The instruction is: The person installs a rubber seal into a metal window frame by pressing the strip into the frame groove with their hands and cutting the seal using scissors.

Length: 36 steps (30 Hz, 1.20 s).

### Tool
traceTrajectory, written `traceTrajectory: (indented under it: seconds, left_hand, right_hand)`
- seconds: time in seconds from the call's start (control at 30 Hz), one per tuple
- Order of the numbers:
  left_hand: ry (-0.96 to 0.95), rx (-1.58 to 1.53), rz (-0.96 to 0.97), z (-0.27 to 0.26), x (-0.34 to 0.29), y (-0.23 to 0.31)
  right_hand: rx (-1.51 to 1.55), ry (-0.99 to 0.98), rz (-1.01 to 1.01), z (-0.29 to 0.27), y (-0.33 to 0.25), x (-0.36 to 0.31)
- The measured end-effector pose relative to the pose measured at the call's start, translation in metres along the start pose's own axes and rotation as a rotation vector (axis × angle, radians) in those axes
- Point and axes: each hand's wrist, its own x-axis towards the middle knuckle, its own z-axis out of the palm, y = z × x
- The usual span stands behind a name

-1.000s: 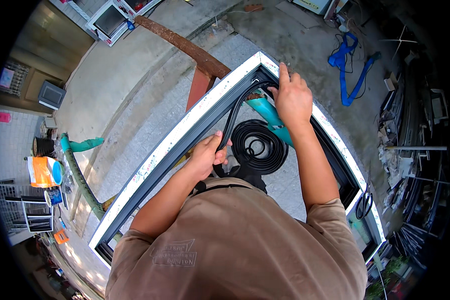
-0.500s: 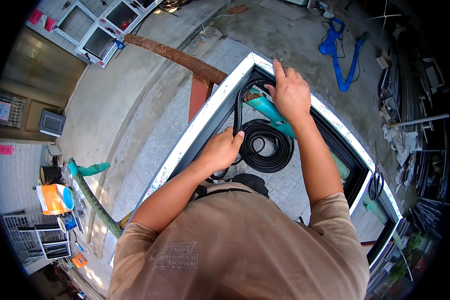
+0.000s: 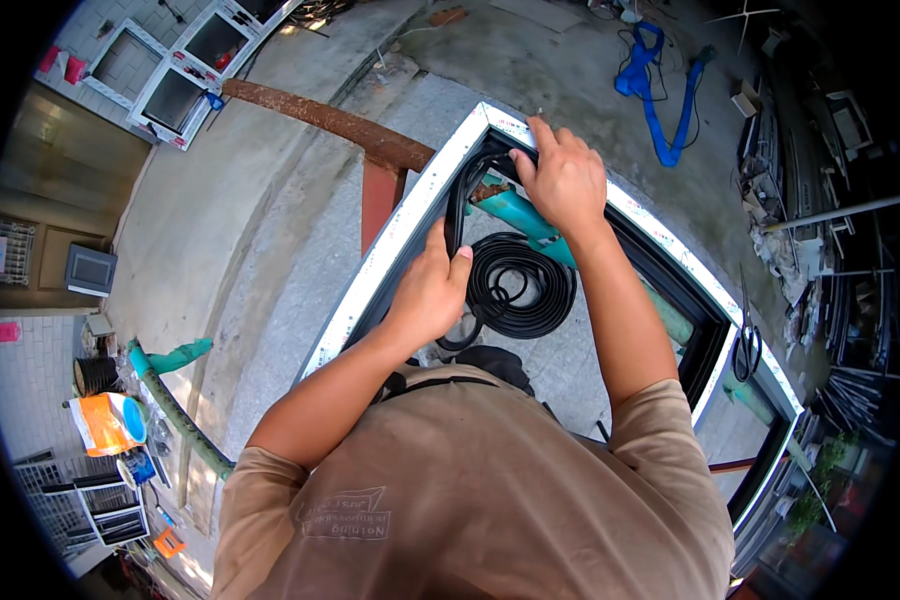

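A window frame (image 3: 407, 218), white film outside and dark inside, lies flat before me with its corner pointing away. Between the thumb and fingers of my left hand (image 3: 428, 290) runs a black rubber seal strip (image 3: 457, 203), along the frame's left inner side. My right hand (image 3: 567, 185) is closed over the far right side near the corner, fingers on the white rim and thumb inside by the strip. The rest of the strip lies in a coil (image 3: 540, 318) within the frame opening, with a loose loop beside my left hand.
Teal-wrapped tubing (image 3: 515, 212) and a rusty pipe (image 3: 320, 115) pass at frame level. Scissors (image 3: 747, 350) rest on the frame's crossbar at right. A blue strap (image 3: 635, 80) lies on the floor beyond. Finished frames (image 3: 175, 95) lean at the far left; scrap lines the right.
My left hand has shifted up and left along the strip, its index finger now extended. The right thumb has moved toward the corner. The whole view has drifted slightly.
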Motion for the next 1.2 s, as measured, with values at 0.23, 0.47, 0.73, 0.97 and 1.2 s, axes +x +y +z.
traceTrajectory:
  seconds: [0.23, 0.47, 0.73, 0.97, 1.2]
  left_hand:
    - [-0.026, 0.084, 0.033, 0.002, 0.014, -0.009]
    - [-0.173, -0.098, -0.06, -0.005, 0.014, 0.004]
    - [-0.102, -0.204, -0.134, 0.006, 0.012, 0.003]
    - [-0.145, -0.294, -0.1, 0.008, 0.016, 0.001]
    - [-0.139, -0.274, -0.126, 0.006, 0.017, 0.002]
  right_hand:
    - [-0.013, -0.05, -0.003, -0.004, -0.001, 0.001]
    - [-0.053, -0.055, -0.027, 0.0, -0.004, -0.001]
    - [-0.068, 0.011, -0.098, 0.013, 0.0, 0.0]
    - [-0.026, -0.073, -0.044, 0.007, -0.003, 0.007]
    - [0.011, -0.103, -0.096, 0.009, -0.011, 0.021]
